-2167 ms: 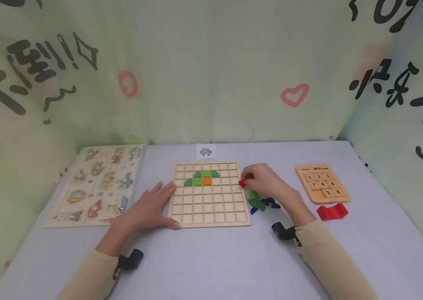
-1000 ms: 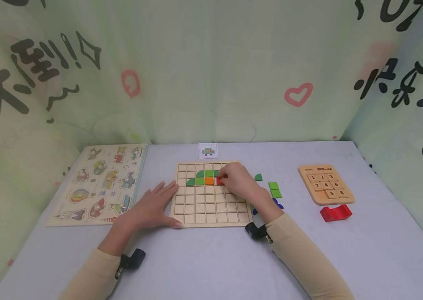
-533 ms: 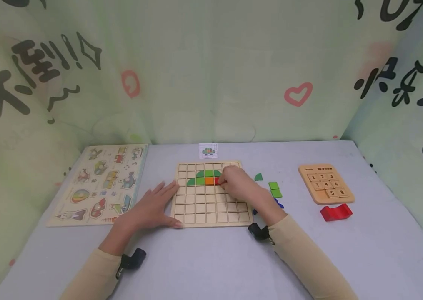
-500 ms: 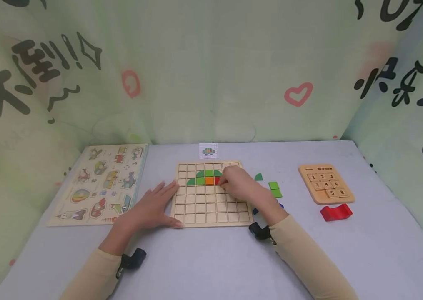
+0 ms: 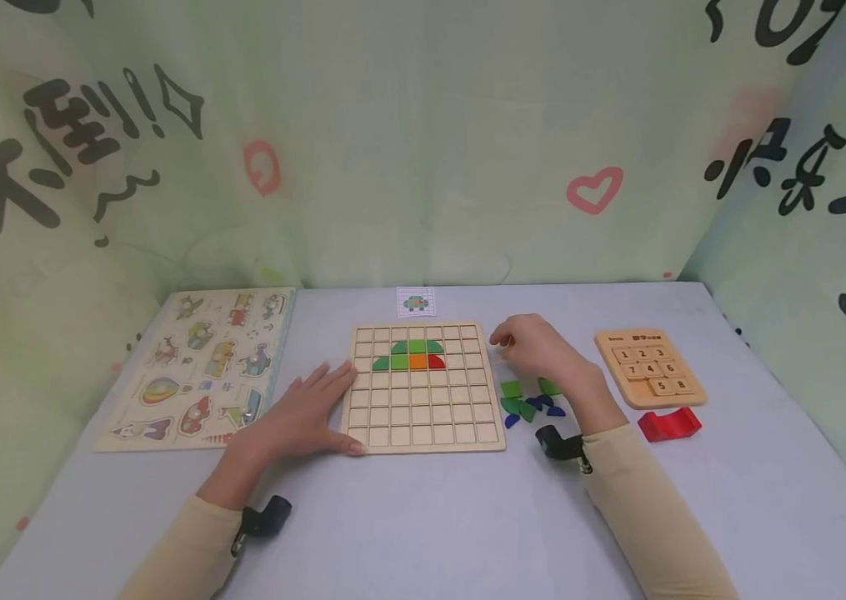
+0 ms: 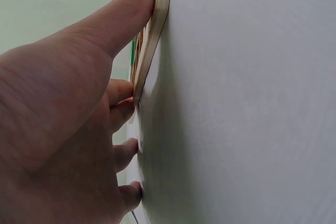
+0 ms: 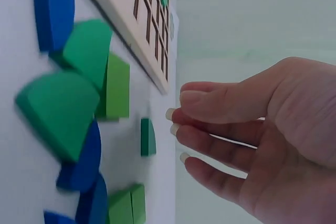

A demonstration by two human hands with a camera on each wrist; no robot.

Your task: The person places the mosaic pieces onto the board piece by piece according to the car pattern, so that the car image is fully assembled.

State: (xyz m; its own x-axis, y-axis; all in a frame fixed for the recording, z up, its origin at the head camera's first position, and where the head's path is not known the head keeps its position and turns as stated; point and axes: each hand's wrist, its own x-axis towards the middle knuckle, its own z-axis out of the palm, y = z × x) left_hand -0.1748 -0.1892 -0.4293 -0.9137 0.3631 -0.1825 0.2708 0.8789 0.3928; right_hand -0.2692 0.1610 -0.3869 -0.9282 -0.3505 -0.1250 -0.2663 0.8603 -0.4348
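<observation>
Now that the red piece (image 5: 436, 362) sits in the board (image 5: 423, 433), the right hand (image 5: 543, 354) has let it go and moved off to the right, where it hovers over the table near the loose pieces (image 5: 528, 404). A moment ago that hand was pressing the red piece into its square, so that piece looks done, and I think the hand is going for another one. From the head view, the red piece lies flat just right of the orange piece (image 5: 416, 362), in the second row of the picture, with green pieces (image 5: 400, 354) above and to the left. Its round corner points up and to the right, and its flat edges face down and left; it is about as wide as it is tall, so it has no real long side. The left hand (image 5: 302, 412) lies flat on the table, fingers straight, pressed against the left edge of the board. In the left wrist view, the thumb (image 6: 134, 3) runs along the board edge (image 6: 157, 30) and the fingers touch it lower down. In the right wrist view, the right hand (image 7: 247, 135) is loose and empty, fingers gently bent, just beside a small dark green piece (image 7: 147, 137). More green and blue pieces (image 7: 52, 3) lie close by.
</observation>
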